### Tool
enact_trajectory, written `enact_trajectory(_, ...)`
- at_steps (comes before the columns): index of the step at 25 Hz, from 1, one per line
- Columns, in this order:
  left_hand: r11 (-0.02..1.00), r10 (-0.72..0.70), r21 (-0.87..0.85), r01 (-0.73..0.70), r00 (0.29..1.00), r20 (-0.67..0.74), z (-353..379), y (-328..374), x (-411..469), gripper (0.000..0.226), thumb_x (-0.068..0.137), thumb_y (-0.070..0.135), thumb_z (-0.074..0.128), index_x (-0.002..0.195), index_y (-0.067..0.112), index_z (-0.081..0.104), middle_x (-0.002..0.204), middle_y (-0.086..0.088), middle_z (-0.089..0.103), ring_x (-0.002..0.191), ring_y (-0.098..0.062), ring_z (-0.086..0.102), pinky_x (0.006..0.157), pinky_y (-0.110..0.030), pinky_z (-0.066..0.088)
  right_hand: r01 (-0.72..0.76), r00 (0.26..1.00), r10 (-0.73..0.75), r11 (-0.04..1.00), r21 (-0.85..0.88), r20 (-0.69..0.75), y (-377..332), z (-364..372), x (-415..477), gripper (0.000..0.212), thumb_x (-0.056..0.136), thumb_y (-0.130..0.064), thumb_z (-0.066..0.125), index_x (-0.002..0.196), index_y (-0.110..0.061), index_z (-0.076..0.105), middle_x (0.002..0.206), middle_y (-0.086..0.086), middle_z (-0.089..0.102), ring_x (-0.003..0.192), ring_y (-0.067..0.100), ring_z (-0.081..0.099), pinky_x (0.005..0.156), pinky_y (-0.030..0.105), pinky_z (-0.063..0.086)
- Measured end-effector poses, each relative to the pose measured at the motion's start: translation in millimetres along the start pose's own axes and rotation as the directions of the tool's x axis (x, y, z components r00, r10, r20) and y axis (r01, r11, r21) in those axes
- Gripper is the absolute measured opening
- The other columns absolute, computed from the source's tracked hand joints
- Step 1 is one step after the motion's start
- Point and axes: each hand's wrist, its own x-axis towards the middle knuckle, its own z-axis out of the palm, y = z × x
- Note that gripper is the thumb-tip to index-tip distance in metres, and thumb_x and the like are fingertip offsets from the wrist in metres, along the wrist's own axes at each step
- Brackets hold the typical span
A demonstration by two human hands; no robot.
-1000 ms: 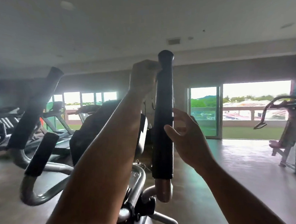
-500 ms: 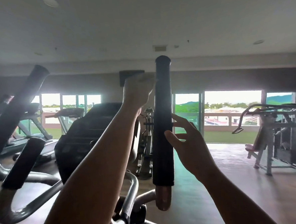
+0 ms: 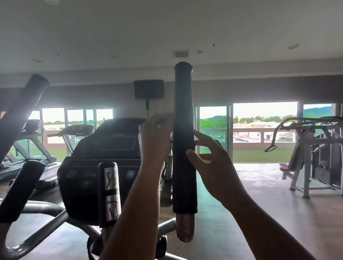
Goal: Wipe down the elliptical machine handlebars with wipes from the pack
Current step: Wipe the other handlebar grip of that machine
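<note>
The elliptical's right handlebar (image 3: 182, 113) stands upright in the middle, with a long black foam grip over a metal tube. My left hand (image 3: 155, 139) is pressed against the grip's left side at mid height. Its fingers are closed on what looks like a pale wipe (image 3: 163, 118), blurred by motion. My right hand (image 3: 213, 167) is on the grip's right side, fingers spread, with the fingertips touching the foam. The left handlebar (image 3: 15, 123) leans at the far left, untouched. The pack of wipes is not in view.
The dark console (image 3: 102, 154) sits behind my left arm, with a short silver-sensor handle (image 3: 109, 186) in front of it. Treadmills (image 3: 37, 158) line the left windows. A weight machine (image 3: 319, 157) stands at the right on the wooden floor.
My left hand has slid down the right grip from near its top to about mid height. My right hand has stayed beside the grip. The view has dropped slightly.
</note>
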Motion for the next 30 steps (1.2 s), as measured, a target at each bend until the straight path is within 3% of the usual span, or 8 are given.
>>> enact_trajectory(6, 1.0, 0.004, -0.031, -0.003, 1.0, 0.011, -28.3, -14.4, -62.3, 0.016, 0.091, 0.013, 0.072, 0.098, 0.025, 0.08, 0.093, 0.009, 0.079, 0.09, -0.007, 0.074, 0.081, -0.024, 0.056, -0.021, 0.999, 0.022, 0.999, 0.024, -0.031, -0.3, 4.2, -2.0, 0.049, 0.095, -0.022, 0.066, 0.141, -0.036, 0.053, 0.115, -0.017, 0.056, 0.088, -0.004, 0.064, 0.072, 0.003, 0.046)
enact_trajectory(11, 0.998, 0.046, 0.031, -0.047, 0.997, 0.054, -23.6, -7.5, -31.2, 0.015, 0.09, 0.015, 0.073, 0.103, 0.02, 0.08, 0.097, 0.005, 0.079, 0.096, -0.013, 0.074, 0.094, -0.039, 0.058, -0.026, 0.999, 0.026, 1.0, 0.005, -0.02, -1.8, 2.2, -3.8, 0.049, 0.095, -0.026, 0.066, 0.141, -0.033, 0.053, 0.122, -0.01, 0.059, 0.083, -0.016, 0.062, 0.071, 0.004, 0.047)
enact_trajectory(16, 0.991, -0.009, 0.13, 0.003, 0.999, 0.045, -50.0, -38.3, -114.9, 0.017, 0.093, 0.016, 0.071, 0.106, 0.026, 0.079, 0.095, 0.01, 0.079, 0.088, -0.009, 0.075, 0.077, -0.025, 0.057, -0.049, 0.999, 0.049, 0.999, 0.019, -0.011, 0.6, 0.5, -14.4, 0.045, 0.096, -0.026, 0.063, 0.139, -0.035, 0.054, 0.122, -0.009, 0.065, 0.095, 0.003, 0.067, 0.074, 0.013, 0.049)
enact_trajectory(20, 0.992, -0.023, 0.125, 0.022, 1.0, 0.009, -57.8, -40.1, -141.8, 0.022, 0.09, 0.013, 0.073, 0.1, 0.032, 0.077, 0.09, 0.01, 0.078, 0.084, -0.004, 0.073, 0.067, -0.01, 0.051, -0.069, 0.997, 0.071, 0.997, 0.044, -0.044, -2.7, 4.1, -16.7, 0.044, 0.097, -0.025, 0.062, 0.139, -0.034, 0.055, 0.12, -0.01, 0.064, 0.093, -0.003, 0.064, 0.063, 0.002, 0.044)
enact_trajectory(25, 0.993, 0.001, 0.117, -0.01, 0.997, 0.079, -47.9, -22.4, -95.1, 0.015, 0.094, 0.017, 0.071, 0.103, 0.025, 0.078, 0.093, 0.007, 0.079, 0.09, -0.008, 0.075, 0.084, -0.034, 0.059, -0.066, 0.997, 0.067, 0.996, 0.055, -0.025, -3.4, 3.1, -24.3, 0.042, 0.097, -0.02, 0.062, 0.138, -0.03, 0.055, 0.115, -0.018, 0.063, 0.088, -0.013, 0.059, 0.067, 0.002, 0.043)
enact_trajectory(26, 0.992, 0.009, 0.128, -0.017, 0.998, 0.066, -47.3, -24.7, -99.3, 0.015, 0.093, 0.015, 0.071, 0.103, 0.025, 0.078, 0.094, 0.008, 0.079, 0.091, -0.008, 0.074, 0.084, -0.032, 0.058, -0.071, 0.997, 0.073, 0.995, 0.075, -0.02, -2.2, 2.0, -25.8, 0.042, 0.096, -0.019, 0.063, 0.136, -0.031, 0.056, 0.113, -0.018, 0.063, 0.088, -0.012, 0.06, 0.069, 0.003, 0.044)
enact_trajectory(28, 0.982, 0.035, 0.183, -0.039, 0.999, 0.028, -50.4, -33.5, -127.4, 0.017, 0.092, 0.013, 0.072, 0.104, 0.024, 0.078, 0.097, 0.008, 0.078, 0.089, -0.002, 0.073, 0.078, -0.018, 0.054, -0.085, 0.996, 0.088, 0.99, 0.113, -0.021, 0.4, 1.4, -27.1, 0.042, 0.094, -0.019, 0.065, 0.133, -0.034, 0.058, 0.111, -0.018, 0.065, 0.091, -0.005, 0.064, 0.077, 0.016, 0.05)
enact_trajectory(30, 0.978, -0.001, 0.209, -0.002, 1.0, 0.015, -57.5, -41.1, -158.1, 0.018, 0.092, 0.014, 0.072, 0.105, 0.026, 0.078, 0.099, 0.011, 0.078, 0.091, -0.001, 0.072, 0.077, -0.015, 0.052, -0.092, 0.995, 0.096, 0.988, 0.121, -0.033, 5.1, 2.6, -26.8, 0.042, 0.093, -0.021, 0.067, 0.13, -0.037, 0.059, 0.109, -0.019, 0.065, 0.093, 0.001, 0.067, 0.084, 0.028, 0.054)
